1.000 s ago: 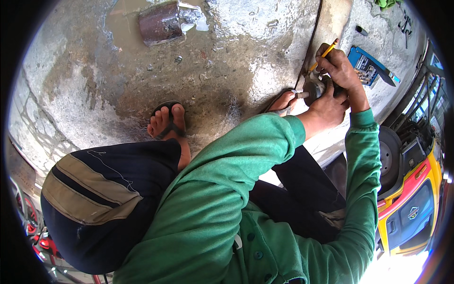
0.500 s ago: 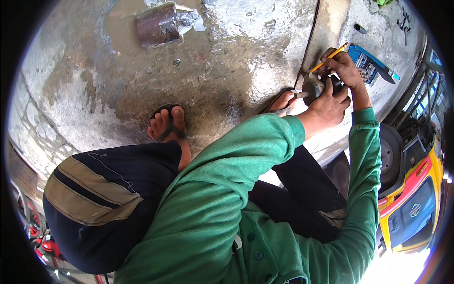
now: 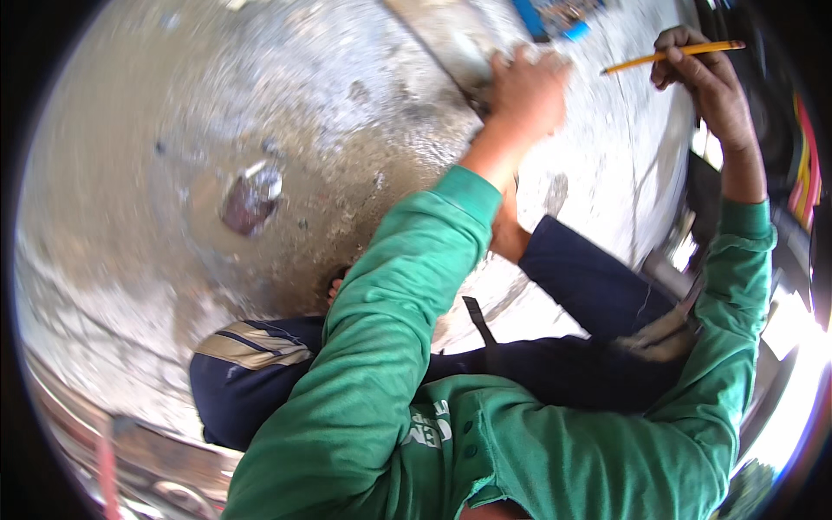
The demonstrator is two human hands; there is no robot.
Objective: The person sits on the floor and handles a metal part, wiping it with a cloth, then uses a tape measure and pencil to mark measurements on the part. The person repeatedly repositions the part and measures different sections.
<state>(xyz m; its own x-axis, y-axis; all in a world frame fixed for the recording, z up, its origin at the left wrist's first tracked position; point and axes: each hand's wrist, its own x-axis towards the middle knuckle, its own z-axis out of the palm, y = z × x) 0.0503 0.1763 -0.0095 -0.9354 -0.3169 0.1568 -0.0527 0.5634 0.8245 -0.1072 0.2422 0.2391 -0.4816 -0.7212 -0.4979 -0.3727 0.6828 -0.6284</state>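
My right hand (image 3: 706, 74) is raised at the upper right, pinching a yellow pencil (image 3: 640, 62) between thumb and fingers. The pencil's dark pointed tip aims left, toward my other hand. My left hand (image 3: 530, 91) reaches out over the concrete floor (image 3: 329, 139), back of the hand up and smeared by motion. Its fingertips and anything beneath them cannot be made out. The dark round metal part with a shaft, seen earlier between my hands, does not show clearly now.
Beyond my left hand lies an open blue case (image 3: 530, 19) with small metal pieces, cut by the upper edge. A brown cylindrical piece (image 3: 247, 206) sits on wet floor at left. A floor seam (image 3: 433, 56) runs near my left hand. Dark machinery stands at far right.
My right hand has moved right, away from my left, carrying the pencil. The left hand has come off to the left and up. The whole view has shifted and turned.
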